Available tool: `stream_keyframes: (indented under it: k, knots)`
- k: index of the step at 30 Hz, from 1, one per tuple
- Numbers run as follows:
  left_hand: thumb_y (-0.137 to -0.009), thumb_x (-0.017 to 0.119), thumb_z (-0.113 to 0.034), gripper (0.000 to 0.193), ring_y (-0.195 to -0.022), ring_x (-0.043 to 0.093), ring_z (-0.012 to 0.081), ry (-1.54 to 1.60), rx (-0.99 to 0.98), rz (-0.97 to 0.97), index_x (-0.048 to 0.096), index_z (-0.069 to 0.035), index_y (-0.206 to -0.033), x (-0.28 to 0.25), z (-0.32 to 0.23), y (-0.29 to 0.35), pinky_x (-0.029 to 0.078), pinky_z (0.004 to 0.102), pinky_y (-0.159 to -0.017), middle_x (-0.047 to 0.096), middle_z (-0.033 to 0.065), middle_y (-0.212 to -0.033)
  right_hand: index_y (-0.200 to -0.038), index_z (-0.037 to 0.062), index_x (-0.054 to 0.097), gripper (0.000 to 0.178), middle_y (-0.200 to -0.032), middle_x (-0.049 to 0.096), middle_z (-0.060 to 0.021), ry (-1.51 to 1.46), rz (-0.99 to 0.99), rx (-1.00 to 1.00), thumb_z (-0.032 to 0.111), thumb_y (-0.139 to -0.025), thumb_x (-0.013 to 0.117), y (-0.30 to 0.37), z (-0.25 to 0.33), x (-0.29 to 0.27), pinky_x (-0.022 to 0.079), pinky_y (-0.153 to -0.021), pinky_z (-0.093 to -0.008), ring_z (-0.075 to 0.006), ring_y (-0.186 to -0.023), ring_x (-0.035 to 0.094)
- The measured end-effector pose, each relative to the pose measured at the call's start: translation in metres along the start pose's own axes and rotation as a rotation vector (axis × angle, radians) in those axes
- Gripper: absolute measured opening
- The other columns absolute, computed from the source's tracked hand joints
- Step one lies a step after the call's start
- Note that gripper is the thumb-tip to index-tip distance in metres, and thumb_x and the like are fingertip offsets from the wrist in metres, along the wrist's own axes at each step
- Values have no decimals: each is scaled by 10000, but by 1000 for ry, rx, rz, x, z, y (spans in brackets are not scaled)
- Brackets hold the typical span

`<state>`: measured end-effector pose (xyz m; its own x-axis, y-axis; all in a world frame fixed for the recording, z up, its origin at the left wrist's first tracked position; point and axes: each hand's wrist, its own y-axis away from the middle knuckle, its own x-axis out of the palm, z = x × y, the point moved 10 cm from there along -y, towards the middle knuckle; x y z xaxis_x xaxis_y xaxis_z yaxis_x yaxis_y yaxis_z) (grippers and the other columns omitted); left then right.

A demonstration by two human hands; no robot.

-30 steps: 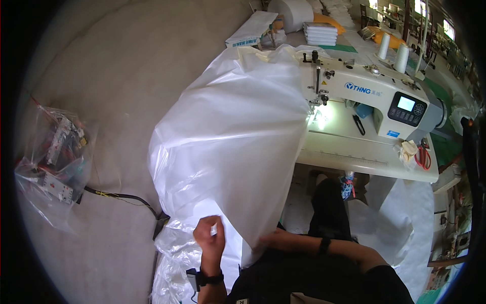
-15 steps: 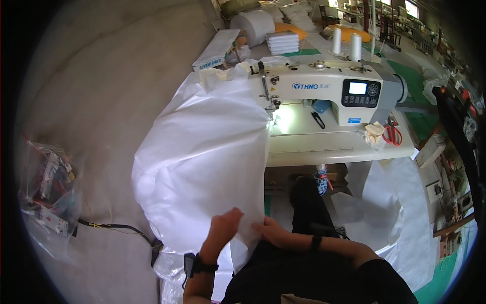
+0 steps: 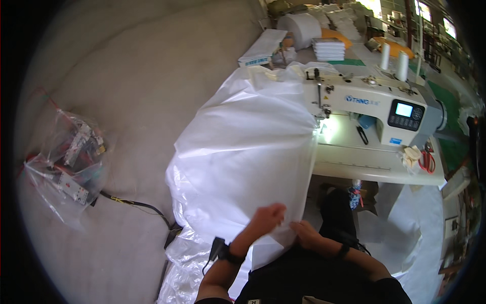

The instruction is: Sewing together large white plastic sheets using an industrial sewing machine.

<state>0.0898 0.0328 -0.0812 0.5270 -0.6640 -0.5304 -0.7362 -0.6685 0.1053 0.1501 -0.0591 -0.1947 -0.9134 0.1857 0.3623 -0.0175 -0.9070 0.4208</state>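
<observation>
A large sheet of smooth white material drapes from the sewing machine down to my lap. Its upper right edge runs under the lit needle area. My left hand is closed over the lower part, its fingers curled and partly hidden against the sheet. Close beside it, my right hand pinches the sheet's right edge between thumb and fingers. The machine's bed holds black thread snips below the arm, and red-handled scissors at its right end.
Two white thread cones stand behind the machine. A clear bag of electrical parts lies on the floor at left, with a black cable running from it. Crinkled clear plastic hangs below the sheet. More white material lies at right.
The whole scene has shifted right and slightly down in the picture as my head turned left. Both hands stay close together at the sheet's lower right edge.
</observation>
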Motion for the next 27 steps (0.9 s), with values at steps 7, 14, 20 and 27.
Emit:
stream_keyframes:
  k: [7, 14, 20, 27]
  knots:
    - [-877, 529, -134, 265, -894, 587, 240, 1128, 58, -860, 466, 23, -1081, -202, 81, -105, 547, 367, -754, 576, 137, -996, -1002, -44, 597, 400, -822, 611, -100, 431, 12, -132, 322, -914, 462, 12, 23, -8, 430, -644, -308, -184, -709, 553]
    - [-830, 653, -261, 386, -863, 558, 167, 697, 219, -1084, 499, 29, -1033, -295, 47, -125, 465, 317, -778, 576, 105, -981, -1058, -90, 576, 441, -977, 631, -159, -116, -73, 139, 312, -931, 445, -5, -26, -19, 450, -814, -329, -239, -892, 596]
    - [-811, 683, -264, 375, -827, 578, 166, 524, 233, -855, 603, 19, -1045, -306, -39, -155, 455, 298, -745, 630, 67, -938, -1072, -89, 574, 423, -1044, 618, -163, 11, -22, 106, 288, -939, 437, -14, -33, -22, 428, -873, -325, -227, -953, 582]
    - [-808, 591, -80, 235, -785, 663, 223, 789, 146, -304, 585, 20, -1020, -251, -70, -67, 558, 316, -655, 650, 131, -915, -1067, -55, 580, 396, -1023, 610, -135, 39, -92, 201, 295, -937, 450, 7, -15, -16, 422, -850, -328, -222, -938, 558]
